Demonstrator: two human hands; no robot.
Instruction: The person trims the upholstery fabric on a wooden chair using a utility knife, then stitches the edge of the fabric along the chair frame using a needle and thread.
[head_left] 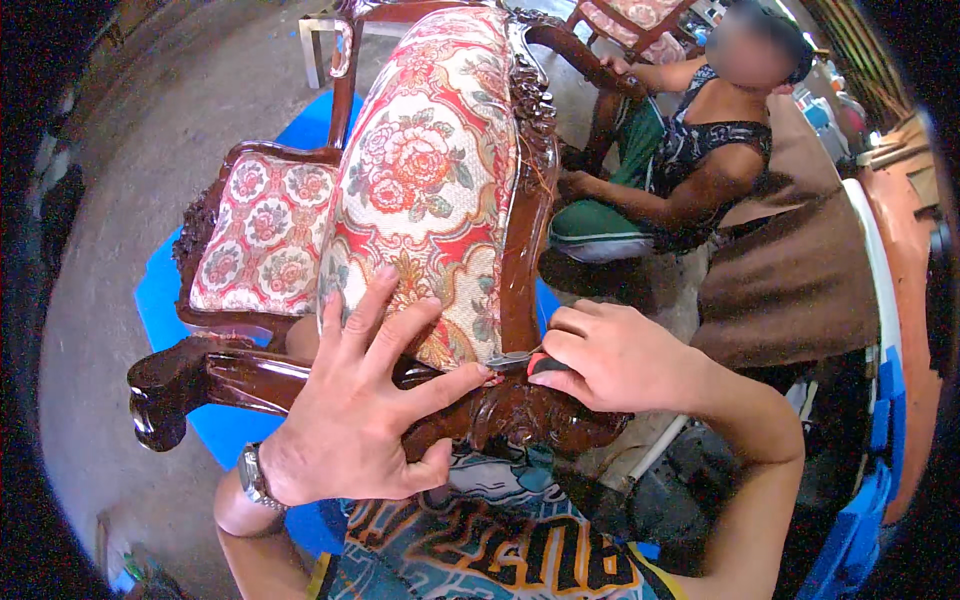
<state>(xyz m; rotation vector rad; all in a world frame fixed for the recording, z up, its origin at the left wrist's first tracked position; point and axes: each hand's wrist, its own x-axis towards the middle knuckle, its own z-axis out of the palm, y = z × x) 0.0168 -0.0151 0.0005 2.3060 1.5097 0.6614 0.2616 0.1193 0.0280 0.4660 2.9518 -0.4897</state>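
Note:
A carved dark wooden chair (527, 215) stands in front of me, its padded back covered in red and cream floral fabric (412, 165). My left hand (360, 400) lies with fingers spread over the lower end of this fabric and the wooden rail, holding nothing. Its index fingertip presses at the lower right corner of the fabric. There, the metal tip of a hand tool with a red and black handle (541, 366) meets the edge between fabric and wood. My right hand (625, 355) is closed round that handle. Its exact kind is partly hidden by my fingers.
A floral seat (265, 235) and a curved wooden armrest (165, 392) belong to the chair at left. Blue sheeting (165, 295) lies beneath it. At right a co-worker (690, 150) sits close, one hand on the chair frame. Brown cloth (790, 285) covers a surface at right.

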